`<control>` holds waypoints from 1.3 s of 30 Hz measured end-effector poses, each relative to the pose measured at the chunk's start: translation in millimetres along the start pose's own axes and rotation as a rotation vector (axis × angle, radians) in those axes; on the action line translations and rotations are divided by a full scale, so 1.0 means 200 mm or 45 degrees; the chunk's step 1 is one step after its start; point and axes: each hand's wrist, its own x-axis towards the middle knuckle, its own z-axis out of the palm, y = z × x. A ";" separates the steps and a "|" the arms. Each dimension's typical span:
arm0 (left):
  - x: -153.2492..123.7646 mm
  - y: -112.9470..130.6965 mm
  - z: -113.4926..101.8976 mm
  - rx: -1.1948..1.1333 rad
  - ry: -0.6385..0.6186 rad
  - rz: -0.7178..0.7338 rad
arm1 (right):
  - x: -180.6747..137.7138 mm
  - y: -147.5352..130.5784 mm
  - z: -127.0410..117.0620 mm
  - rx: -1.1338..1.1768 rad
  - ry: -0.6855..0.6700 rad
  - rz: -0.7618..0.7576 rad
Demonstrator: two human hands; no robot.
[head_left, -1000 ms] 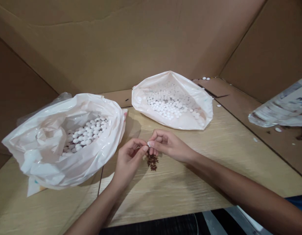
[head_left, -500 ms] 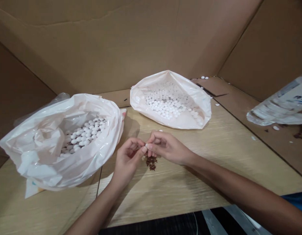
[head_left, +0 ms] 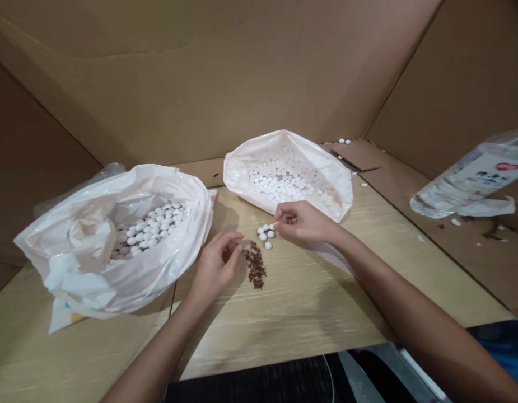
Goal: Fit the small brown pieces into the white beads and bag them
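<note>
Since the earlier frame, our right hand [head_left: 303, 223] has moved away from our left hand [head_left: 215, 264], far and to the right, and a small cluster of white pieces [head_left: 262, 237] now shows on the table [head_left: 225, 347]. The cluster lies right at our right fingertips, which are drawn together; we cannot tell whether they pinch one of its pieces. Our left fingers are curled, thumb and forefinger near each other, and we cannot tell whether they hold anything. The brown heap [head_left: 256, 271] lies between us and the cluster, just right of the left fingertips, so a careless sweep of that hand could scatter it, even among the white pieces. Those look smooth and rounded; a loose pinch or brushing knuckle might send them rolling. The far bag [head_left: 341, 190] sits just beyond our right hand, and bumping its soft rim could spill its contents.
</note>
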 end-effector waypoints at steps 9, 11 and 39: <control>0.01 -0.01 -0.01 0.167 -0.157 0.041 | 0.01 0.02 -0.02 -0.141 -0.169 0.071; 0.01 -0.02 -0.01 0.174 -0.164 0.050 | 0.01 0.02 -0.03 -0.114 -0.051 0.018; -0.01 0.01 -0.02 -0.118 -0.008 -0.140 | 0.06 0.16 -0.09 -1.058 0.617 0.219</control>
